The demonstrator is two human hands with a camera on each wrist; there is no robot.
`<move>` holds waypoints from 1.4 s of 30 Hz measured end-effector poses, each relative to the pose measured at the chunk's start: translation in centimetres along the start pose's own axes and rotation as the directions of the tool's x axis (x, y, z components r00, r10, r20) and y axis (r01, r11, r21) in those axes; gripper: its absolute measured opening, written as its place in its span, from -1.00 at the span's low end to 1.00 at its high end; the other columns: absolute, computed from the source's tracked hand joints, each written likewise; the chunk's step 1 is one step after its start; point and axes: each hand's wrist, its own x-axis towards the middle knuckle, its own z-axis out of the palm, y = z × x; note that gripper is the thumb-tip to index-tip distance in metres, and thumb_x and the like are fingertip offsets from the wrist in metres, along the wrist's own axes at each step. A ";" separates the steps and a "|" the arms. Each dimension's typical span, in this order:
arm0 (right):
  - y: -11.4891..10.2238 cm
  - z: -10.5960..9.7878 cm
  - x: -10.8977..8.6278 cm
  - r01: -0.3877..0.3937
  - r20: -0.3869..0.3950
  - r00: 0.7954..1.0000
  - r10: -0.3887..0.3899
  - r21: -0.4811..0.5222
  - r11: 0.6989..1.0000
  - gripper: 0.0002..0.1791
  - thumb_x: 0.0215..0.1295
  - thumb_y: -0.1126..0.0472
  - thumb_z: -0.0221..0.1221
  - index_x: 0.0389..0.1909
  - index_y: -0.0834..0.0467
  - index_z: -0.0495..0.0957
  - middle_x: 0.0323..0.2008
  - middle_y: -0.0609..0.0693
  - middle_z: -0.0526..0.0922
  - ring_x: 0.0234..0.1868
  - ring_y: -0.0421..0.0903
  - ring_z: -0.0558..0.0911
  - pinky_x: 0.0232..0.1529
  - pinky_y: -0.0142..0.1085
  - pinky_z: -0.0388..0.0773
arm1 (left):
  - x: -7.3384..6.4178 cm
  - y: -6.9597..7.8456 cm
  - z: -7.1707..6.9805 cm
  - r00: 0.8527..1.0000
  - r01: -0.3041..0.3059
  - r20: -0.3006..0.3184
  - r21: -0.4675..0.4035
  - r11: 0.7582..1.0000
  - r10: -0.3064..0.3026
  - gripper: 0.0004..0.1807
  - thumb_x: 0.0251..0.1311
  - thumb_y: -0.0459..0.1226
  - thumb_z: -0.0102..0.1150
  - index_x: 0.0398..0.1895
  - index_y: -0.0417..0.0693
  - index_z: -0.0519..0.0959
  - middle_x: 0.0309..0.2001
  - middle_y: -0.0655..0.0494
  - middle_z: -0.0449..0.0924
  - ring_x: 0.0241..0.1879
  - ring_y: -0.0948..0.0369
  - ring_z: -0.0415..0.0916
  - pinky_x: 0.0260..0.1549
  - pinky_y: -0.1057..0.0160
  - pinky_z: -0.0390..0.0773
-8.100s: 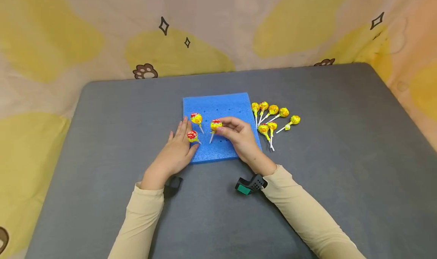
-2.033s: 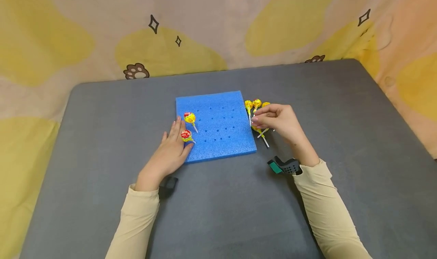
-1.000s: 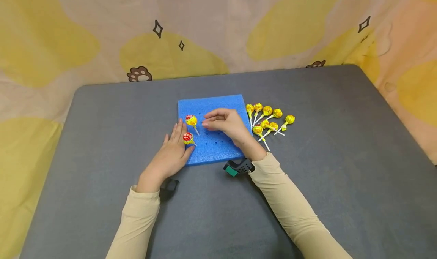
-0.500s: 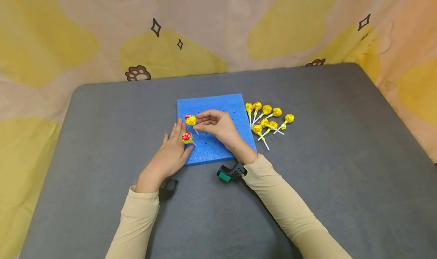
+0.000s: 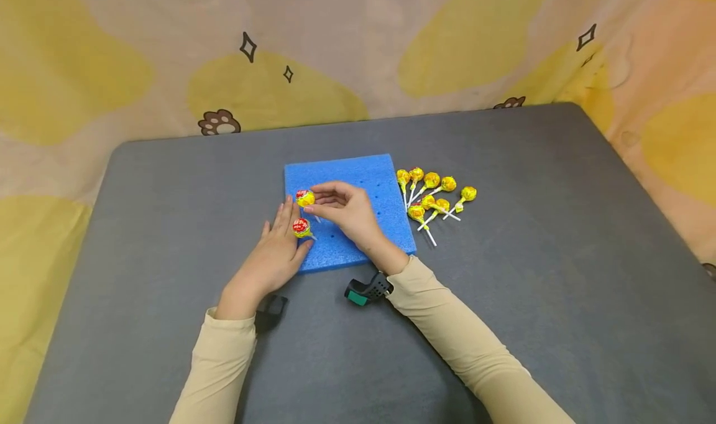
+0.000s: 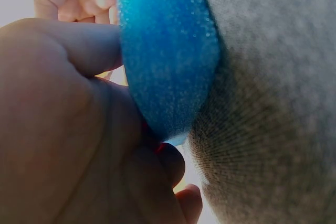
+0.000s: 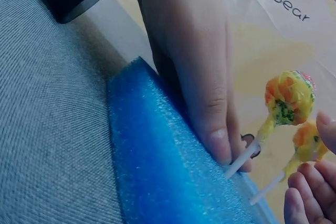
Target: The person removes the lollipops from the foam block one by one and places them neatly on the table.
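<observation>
A blue foam board (image 5: pixel 358 164) with rows of small holes lies on the table. Two wrapped lollipops stand tilted in its left side: a front lollipop (image 5: pixel 301 227) and a rear lollipop (image 5: pixel 305 198). My right hand (image 5: pixel 349 212) pinches the rear one's candy head between thumb and fingers, its stick (image 7: pixel 266 189) still down at the foam. The left hand (image 5: pixel 274 253) lies flat along the board's left edge, fingers straight, thumb on the front corner beside the front lollipop. In the left wrist view, that hand (image 6: pixel 79 114) rests against the foam's side (image 6: pixel 168 61).
To the right of the board lies a loose cluster of yellow-wrapped lollipops (image 5: pixel 431 180), several with crossed sticks. They rest on a grey table (image 5: pixel 537 225), which a patterned yellow and cream cloth (image 5: pixel 335 26) backs.
Earlier my right hand held a lollipop over the board, then was at the cluster, which gained one. Since then it has moved left to the rear lollipop. The left hand stays put.
</observation>
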 end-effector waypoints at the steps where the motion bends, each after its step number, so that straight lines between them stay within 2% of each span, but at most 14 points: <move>1: 0.0 0.1 0.0 0.003 -0.002 1.000 -0.003 -0.002 1.000 -0.65 0.11 0.41 0.32 -0.05 0.41 0.58 -0.18 0.22 0.65 -0.22 -0.09 0.66 -0.11 -0.26 0.59 | 0.0 0.0 0.0 1.000 0.001 0.002 -0.002 1.000 -0.001 -0.20 0.42 -0.11 -0.14 0.47 -0.34 -0.26 0.50 -0.15 -0.49 0.46 -0.07 -0.46 0.32 -0.21 -0.27; 7: 0.2 -0.1 -0.2 -0.019 -0.011 1.000 0.019 -0.004 1.000 -0.70 0.15 0.39 0.29 -0.08 0.41 0.59 -0.19 0.22 0.66 -0.24 -0.12 0.66 -0.13 -0.27 0.59 | -0.1 0.0 0.3 1.000 0.000 0.002 -0.002 1.000 0.000 -0.19 0.41 -0.11 -0.13 0.46 -0.34 -0.26 0.50 -0.15 -0.49 0.46 -0.06 -0.46 0.32 -0.21 -0.26; 12: 0.1 -0.8 -0.3 -0.056 -0.040 0.998 0.057 0.034 0.998 -0.70 0.17 0.40 0.28 -0.07 0.40 0.59 -0.20 0.19 0.67 -0.28 -0.19 0.65 -0.17 -0.27 0.59 | 0.1 0.3 0.3 1.000 -0.005 -0.007 -0.002 1.000 0.005 -0.19 0.41 -0.11 -0.12 0.46 -0.35 -0.25 0.50 -0.15 -0.47 0.47 -0.05 -0.46 0.32 -0.20 -0.25; 16: 0.0 -0.6 -0.2 -0.069 -0.030 0.997 0.071 0.076 0.995 -0.69 0.17 0.41 0.27 -0.05 0.41 0.58 -0.20 0.20 0.67 -0.26 -0.20 0.65 -0.13 -0.27 0.59 | -0.1 0.1 0.0 1.000 0.004 -0.014 0.002 1.000 -0.004 -0.19 0.40 -0.13 -0.11 0.46 -0.36 -0.24 0.50 -0.17 -0.46 0.46 -0.07 -0.44 0.32 -0.21 -0.25; 24: 0.1 0.0 -0.1 -0.073 -0.044 0.996 0.081 0.160 0.984 -0.68 0.18 0.46 0.23 -0.04 0.48 0.54 -0.21 0.23 0.64 -0.25 -0.23 0.62 -0.10 -0.26 0.59 | -0.5 -0.3 -0.3 1.000 0.017 -0.001 0.012 1.000 -0.017 -0.18 0.40 -0.12 -0.10 0.46 -0.37 -0.25 0.50 -0.18 -0.47 0.46 -0.07 -0.46 0.32 -0.22 -0.25; 31: 0.0 -0.4 0.1 -0.048 -0.049 0.997 0.057 0.186 0.981 -0.68 0.24 0.47 0.17 0.01 0.49 0.52 -0.13 0.31 0.63 -0.24 -0.24 0.65 -0.05 -0.18 0.58 | -0.2 -0.2 -0.3 1.000 -0.008 -0.030 0.017 1.000 0.008 -0.19 0.40 -0.13 -0.10 0.45 -0.40 -0.22 0.49 -0.22 -0.43 0.46 -0.10 -0.41 0.31 -0.24 -0.22; 42: 0.3 -0.8 0.0 -0.073 -0.048 0.995 0.084 0.196 0.978 -0.68 0.25 0.46 0.16 0.01 0.49 0.51 -0.12 0.31 0.62 -0.24 -0.24 0.64 -0.04 -0.18 0.57 | 0.2 -0.1 0.3 1.000 -0.004 -0.017 0.013 1.000 0.004 -0.18 0.39 -0.12 -0.10 0.46 -0.38 -0.24 0.49 -0.19 -0.45 0.46 -0.07 -0.44 0.32 -0.22 -0.24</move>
